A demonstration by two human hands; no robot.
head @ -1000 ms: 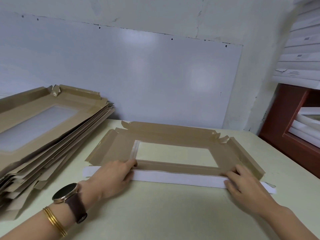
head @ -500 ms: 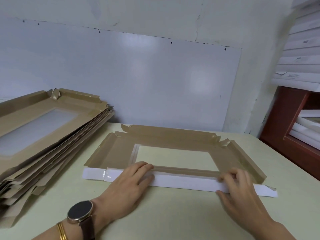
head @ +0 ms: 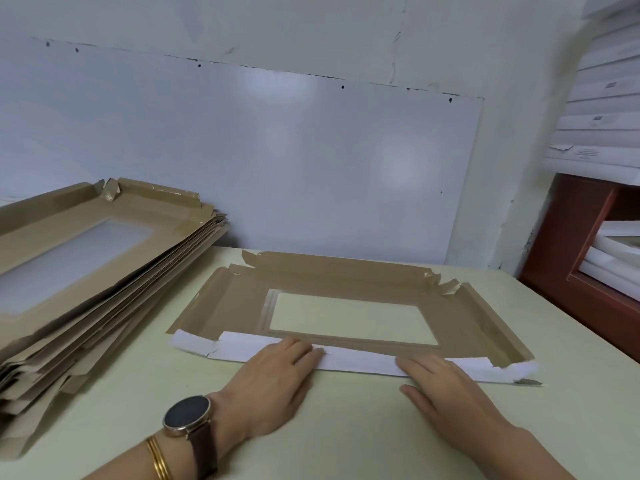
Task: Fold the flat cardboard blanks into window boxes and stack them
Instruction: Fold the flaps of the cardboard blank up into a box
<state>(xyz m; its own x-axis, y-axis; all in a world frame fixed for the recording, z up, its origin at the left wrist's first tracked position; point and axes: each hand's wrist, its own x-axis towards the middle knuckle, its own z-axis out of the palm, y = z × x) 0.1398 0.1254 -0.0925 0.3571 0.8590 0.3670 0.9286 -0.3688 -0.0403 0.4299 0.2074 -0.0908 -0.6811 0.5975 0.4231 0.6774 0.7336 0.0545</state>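
A brown cardboard blank (head: 349, 284) with a clear window (head: 349, 317) lies flat on the pale table (head: 346, 438), brown side up. Its near flap (head: 360, 363) is folded over and shows its white side. My left hand (head: 273, 379) presses this white flap with straight fingers, left of the middle. My right hand (head: 443, 389) lies flat on the same flap further right. The far and side flaps are slightly raised.
A tall slanted stack of flat brown window blanks (head: 79, 271) fills the table's left side. A whiteboard (head: 242, 161) leans on the wall behind. On the right stands a red-brown shelf (head: 581, 258) with white folded boxes (head: 609, 98) on and inside it.
Both hands slid toward the middle along the near white flap, the left hand to the right, the right hand to the left, still pressing it flat.
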